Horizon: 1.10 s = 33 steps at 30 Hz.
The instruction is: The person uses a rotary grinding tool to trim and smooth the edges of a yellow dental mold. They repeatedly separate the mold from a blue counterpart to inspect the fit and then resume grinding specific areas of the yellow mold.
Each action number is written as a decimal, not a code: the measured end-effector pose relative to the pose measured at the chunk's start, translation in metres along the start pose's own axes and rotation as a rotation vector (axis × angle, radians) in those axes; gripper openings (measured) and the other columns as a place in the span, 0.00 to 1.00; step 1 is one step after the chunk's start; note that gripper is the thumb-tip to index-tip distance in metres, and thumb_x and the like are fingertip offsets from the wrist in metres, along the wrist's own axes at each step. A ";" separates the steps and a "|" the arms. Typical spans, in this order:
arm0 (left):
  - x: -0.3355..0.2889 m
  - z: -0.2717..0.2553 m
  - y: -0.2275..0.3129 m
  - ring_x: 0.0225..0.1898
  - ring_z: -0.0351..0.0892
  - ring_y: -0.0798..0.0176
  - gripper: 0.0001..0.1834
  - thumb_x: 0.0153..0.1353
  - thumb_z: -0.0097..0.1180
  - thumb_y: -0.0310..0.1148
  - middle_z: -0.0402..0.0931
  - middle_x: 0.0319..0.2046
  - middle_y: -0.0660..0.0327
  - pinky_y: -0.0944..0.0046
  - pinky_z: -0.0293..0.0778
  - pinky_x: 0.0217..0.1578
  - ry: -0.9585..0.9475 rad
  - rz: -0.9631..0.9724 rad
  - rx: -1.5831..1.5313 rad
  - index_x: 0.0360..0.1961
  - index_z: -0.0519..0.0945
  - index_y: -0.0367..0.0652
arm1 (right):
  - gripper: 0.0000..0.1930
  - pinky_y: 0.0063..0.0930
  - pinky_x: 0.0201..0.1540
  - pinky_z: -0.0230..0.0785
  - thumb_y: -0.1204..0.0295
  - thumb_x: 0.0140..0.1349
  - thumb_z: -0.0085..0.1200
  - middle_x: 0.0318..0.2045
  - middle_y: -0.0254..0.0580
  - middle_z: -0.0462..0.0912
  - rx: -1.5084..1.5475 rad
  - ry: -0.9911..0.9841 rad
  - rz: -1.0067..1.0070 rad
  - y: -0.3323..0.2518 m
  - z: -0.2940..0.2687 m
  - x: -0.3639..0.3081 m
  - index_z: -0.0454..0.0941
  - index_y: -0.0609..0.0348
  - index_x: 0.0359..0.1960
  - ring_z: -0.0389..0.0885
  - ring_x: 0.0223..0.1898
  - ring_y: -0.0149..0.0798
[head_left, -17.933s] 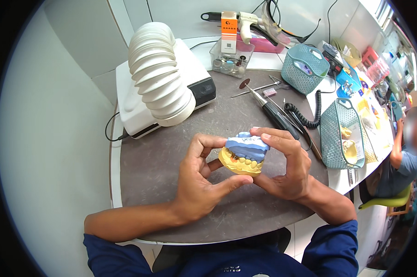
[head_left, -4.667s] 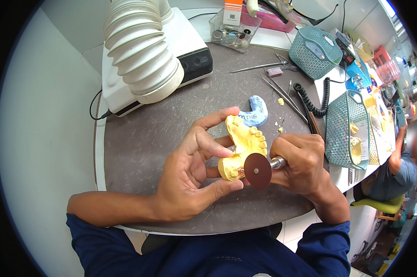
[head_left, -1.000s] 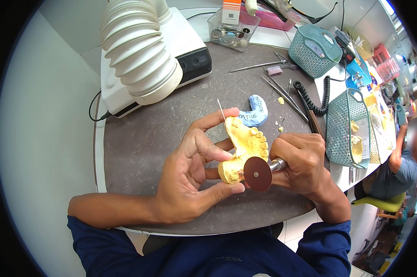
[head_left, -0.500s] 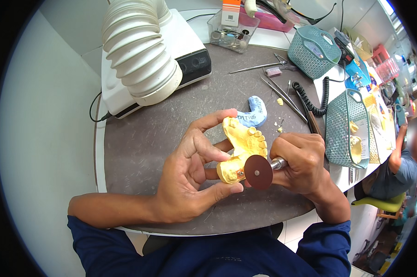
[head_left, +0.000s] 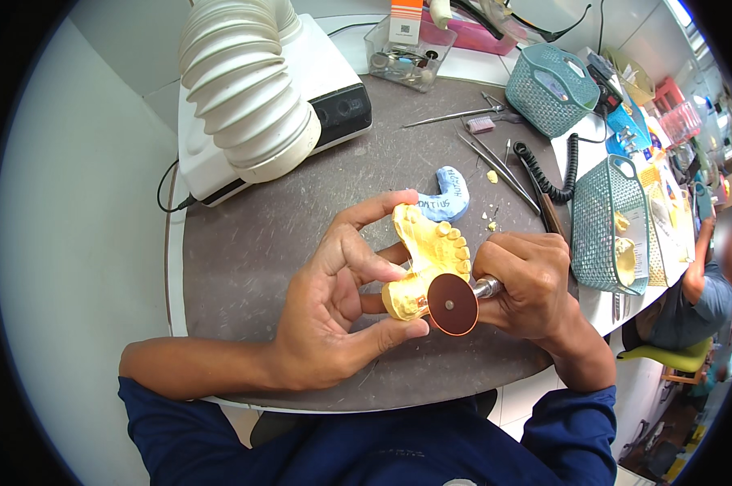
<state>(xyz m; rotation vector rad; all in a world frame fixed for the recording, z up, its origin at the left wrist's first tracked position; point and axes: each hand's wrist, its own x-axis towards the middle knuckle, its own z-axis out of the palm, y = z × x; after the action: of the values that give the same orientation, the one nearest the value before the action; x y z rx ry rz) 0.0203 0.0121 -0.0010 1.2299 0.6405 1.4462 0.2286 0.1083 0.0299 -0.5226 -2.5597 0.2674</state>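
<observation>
A yellow plaster dental model (head_left: 431, 251) with a row of teeth is held up over the bench by my left hand (head_left: 334, 296), its fingers and thumb closed round the left side and ends. My right hand (head_left: 528, 279) grips a metal rotary handpiece (head_left: 487, 287) carrying a dark red-brown cutting disc (head_left: 453, 304). The disc stands at the near end of the model, covering part of it; whether it touches, I cannot tell. Just beyond the model lies a blue horseshoe-shaped mould (head_left: 451, 198) with handwriting on it.
A white ribbed suction hose (head_left: 244, 89) sits over a white box unit (head_left: 342, 109) at the back left. Metal tools (head_left: 504, 174) and yellow plaster crumbs (head_left: 492, 176) lie right of the mould. Two teal baskets (head_left: 609, 231) (head_left: 548, 93) stand at the right. Another person (head_left: 702, 283) sits farther right.
The disc has shifted very slightly left and down against the model, and its rim now looks bright orange. The model has moved a touch to the right.
</observation>
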 end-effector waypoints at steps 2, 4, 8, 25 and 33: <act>0.000 0.001 0.001 0.71 0.56 0.40 0.22 0.55 0.64 0.15 0.46 0.70 0.43 0.55 0.79 0.59 0.001 -0.004 -0.001 0.45 0.66 0.40 | 0.27 0.30 0.17 0.61 0.50 0.42 0.73 0.13 0.35 0.70 0.000 0.013 -0.011 0.000 0.001 0.000 0.67 0.54 0.17 0.72 0.14 0.37; 0.000 0.001 0.001 0.71 0.56 0.40 0.22 0.55 0.64 0.15 0.46 0.70 0.43 0.55 0.79 0.60 0.000 -0.005 0.003 0.45 0.66 0.40 | 0.27 0.30 0.17 0.61 0.50 0.42 0.73 0.13 0.35 0.70 0.009 0.012 -0.011 0.000 0.001 0.000 0.67 0.54 0.17 0.72 0.14 0.37; 0.000 0.001 0.000 0.71 0.56 0.40 0.22 0.55 0.64 0.15 0.46 0.70 0.44 0.54 0.79 0.60 0.009 -0.006 -0.006 0.45 0.67 0.40 | 0.27 0.30 0.17 0.60 0.50 0.42 0.73 0.13 0.35 0.69 0.013 0.014 -0.004 0.001 0.002 0.000 0.67 0.54 0.17 0.72 0.14 0.37; 0.000 0.000 0.000 0.71 0.55 0.40 0.22 0.55 0.64 0.15 0.46 0.70 0.44 0.55 0.79 0.59 0.004 -0.002 -0.002 0.45 0.66 0.40 | 0.28 0.30 0.16 0.59 0.49 0.42 0.72 0.13 0.34 0.67 0.009 0.027 -0.001 0.002 0.003 -0.001 0.66 0.54 0.16 0.70 0.13 0.37; 0.000 0.001 0.000 0.71 0.55 0.41 0.22 0.55 0.65 0.15 0.46 0.70 0.44 0.55 0.79 0.60 0.011 0.002 0.018 0.45 0.67 0.40 | 0.27 0.31 0.17 0.59 0.51 0.43 0.73 0.12 0.35 0.67 0.002 0.014 -0.016 0.001 0.002 0.000 0.66 0.54 0.16 0.70 0.13 0.37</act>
<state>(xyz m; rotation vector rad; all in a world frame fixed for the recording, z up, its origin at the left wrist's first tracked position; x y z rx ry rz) 0.0208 0.0117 -0.0005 1.2373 0.6609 1.4532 0.2278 0.1093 0.0281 -0.5014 -2.5485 0.2590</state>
